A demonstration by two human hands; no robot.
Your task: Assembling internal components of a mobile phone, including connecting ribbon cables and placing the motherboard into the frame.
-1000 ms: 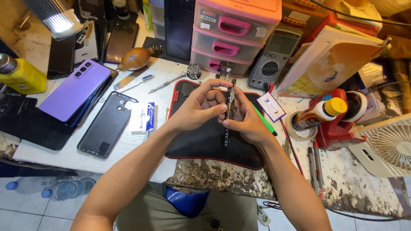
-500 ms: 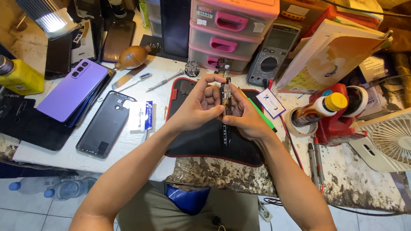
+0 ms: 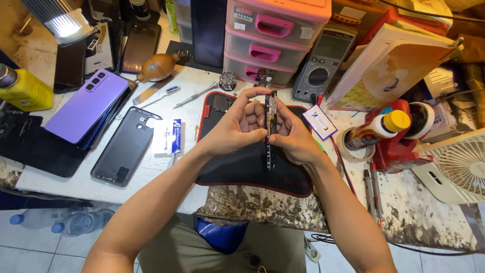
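Both my hands hold an opened phone body (image 3: 271, 129) edge-on above a black work mat with a red rim (image 3: 237, 172). My left hand (image 3: 237, 126) grips its left side, with the index finger curled over the top end. My right hand (image 3: 293, 136) presses against its right side. Metal parts show along the phone's upper edge. The phone's faces are hidden because it is seen from its thin side.
A purple phone (image 3: 86, 106) and a dark phone back cover (image 3: 124, 146) lie at left. Pink drawers (image 3: 268, 40), a grey multimeter (image 3: 321, 65), a brown rubber blower (image 3: 156, 66), a screwdriver (image 3: 194, 96), a yellow bottle (image 3: 22, 88), a brown glue bottle (image 3: 376, 129) and a white fan (image 3: 457, 167) surround the mat.
My hands have lifted the phone slightly and turned it more upright, edge toward me. My left index finger now curls over its top end.
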